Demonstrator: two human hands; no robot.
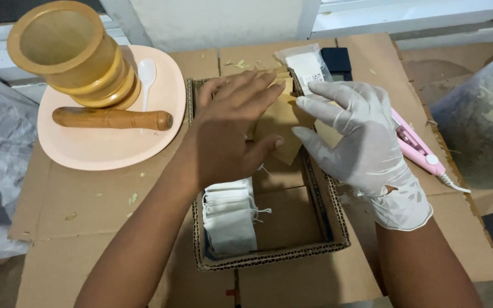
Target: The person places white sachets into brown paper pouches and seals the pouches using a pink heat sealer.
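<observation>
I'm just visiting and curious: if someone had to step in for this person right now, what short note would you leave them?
Left hand: bare, fingers spread, resting over brown paper envelopes at the far end of the shallow cardboard box; no grip visible.
Right hand: in a white glove, open, fingertips at the same envelopes.
In the box, near end: a row of small white string-tied bags standing on edge.
Left: peach plate carrying a wooden mortar, pestle and white spoon.
Right: pink handheld tool with a cord.
Done: white bags lined up in the box.
Left: envelopes not yet lifted out.
</observation>
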